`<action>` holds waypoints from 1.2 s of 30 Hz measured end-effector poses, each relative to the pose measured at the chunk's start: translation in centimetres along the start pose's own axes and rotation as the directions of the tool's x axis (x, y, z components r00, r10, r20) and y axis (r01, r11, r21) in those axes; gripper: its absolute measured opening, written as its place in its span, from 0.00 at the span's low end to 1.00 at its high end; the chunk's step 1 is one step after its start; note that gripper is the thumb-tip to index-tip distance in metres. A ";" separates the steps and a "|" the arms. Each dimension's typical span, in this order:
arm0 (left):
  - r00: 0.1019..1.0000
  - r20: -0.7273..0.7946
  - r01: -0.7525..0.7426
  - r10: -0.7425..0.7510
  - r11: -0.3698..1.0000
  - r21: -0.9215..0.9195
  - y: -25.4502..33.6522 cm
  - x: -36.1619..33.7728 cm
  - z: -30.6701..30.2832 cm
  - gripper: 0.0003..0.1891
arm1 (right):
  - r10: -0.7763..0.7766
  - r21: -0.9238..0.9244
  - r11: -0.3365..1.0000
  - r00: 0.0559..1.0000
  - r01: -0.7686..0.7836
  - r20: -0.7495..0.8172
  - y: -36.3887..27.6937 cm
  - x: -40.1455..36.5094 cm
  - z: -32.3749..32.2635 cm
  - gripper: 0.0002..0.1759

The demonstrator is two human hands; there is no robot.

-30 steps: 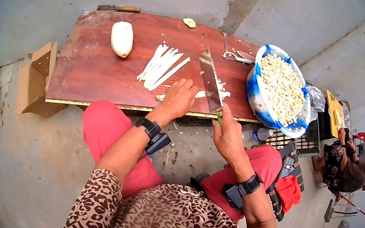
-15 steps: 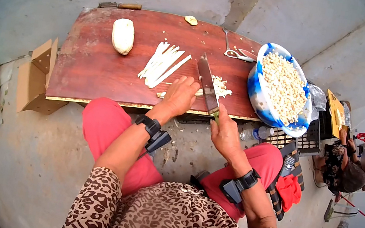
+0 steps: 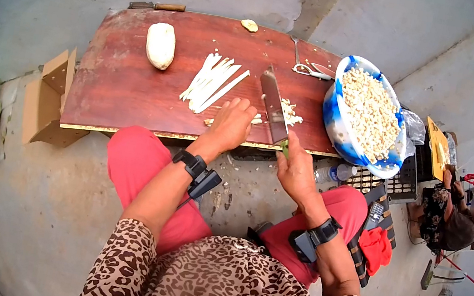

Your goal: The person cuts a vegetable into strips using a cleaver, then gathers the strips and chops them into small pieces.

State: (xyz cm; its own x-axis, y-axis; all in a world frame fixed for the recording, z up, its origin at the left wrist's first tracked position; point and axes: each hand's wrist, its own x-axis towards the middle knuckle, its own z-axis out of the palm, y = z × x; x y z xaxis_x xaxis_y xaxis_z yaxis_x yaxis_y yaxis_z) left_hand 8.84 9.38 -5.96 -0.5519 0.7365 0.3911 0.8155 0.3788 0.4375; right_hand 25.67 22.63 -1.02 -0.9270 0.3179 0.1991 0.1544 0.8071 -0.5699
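My left hand [image 3: 231,124] presses down on pale strips [image 3: 256,120] near the front edge of the red-brown board [image 3: 116,76], its fingers curled over them. In my right hand [image 3: 297,167] is the green handle of a wide cleaver [image 3: 274,105], whose blade stands just right of the strip ends. Small chopped pieces [image 3: 290,113] lie to the right of the blade. Several long pale strips [image 3: 211,83] rest left of it, and a whole peeled vegetable [image 3: 160,45] lies farther left.
A blue and white basin [image 3: 334,117] of diced pieces stands at the board's right. Behind are a peeler [image 3: 311,71], a pale slice [image 3: 249,25] and a wooden-handled knife [image 3: 168,7]. A cardboard box [image 3: 45,101] is at left; another person [image 3: 466,217] sits at far right.
The cleaver and my right hand have shifted slightly to the right, away from the fingers of my left hand. My left hand has barely moved.
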 end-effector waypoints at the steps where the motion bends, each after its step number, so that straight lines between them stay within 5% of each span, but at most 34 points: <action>1: 1.000 -0.009 -0.009 0.009 0.999 -0.032 0.0 0.2 0.2 0.12 | -0.006 -0.004 1.000 1.000 0.006 -0.022 -0.2 0.1 -0.4 0.31; 6: 0.996 -0.082 -0.049 0.038 0.989 -0.140 0.4 0.9 1.8 0.12 | -0.068 0.023 0.997 0.994 0.070 -0.088 -1.6 0.2 -1.1 0.31; 9: 0.998 -0.047 -0.057 0.053 0.993 -0.099 0.3 0.8 1.6 0.14 | 0.052 -0.052 0.997 0.997 -0.050 0.051 -0.8 -0.1 0.1 0.32; 16: 0.998 -0.052 -0.042 0.041 0.999 -0.023 0.5 0.3 0.6 0.14 | -0.106 0.009 0.994 0.991 0.107 -0.077 -1.3 0.6 -1.1 0.29; 22: 1.000 -0.010 -0.006 0.006 0.999 0.034 0.2 0.1 -0.2 0.12 | 0.033 -0.076 0.997 0.996 -0.028 0.078 -1.2 0.3 -0.1 0.28; 28: 0.998 -0.058 -0.023 0.023 1.000 0.001 0.3 0.2 0.5 0.10 | -0.119 0.015 0.993 0.989 0.121 -0.091 -1.1 0.7 -1.0 0.26; 36: 0.998 -0.052 -0.028 0.029 1.000 0.013 0.5 0.2 0.8 0.10 | 0.053 -0.063 0.997 0.996 -0.049 0.069 -0.3 0.3 0.1 0.29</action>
State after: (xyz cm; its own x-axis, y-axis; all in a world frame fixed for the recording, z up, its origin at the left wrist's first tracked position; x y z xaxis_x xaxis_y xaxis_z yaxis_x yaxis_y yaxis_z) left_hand 9.23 10.19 -6.33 -0.5368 0.7167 0.4453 0.8328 0.3654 0.4158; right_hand 25.33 22.43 -0.90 -0.9388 0.3253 0.1131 0.2207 0.8205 -0.5274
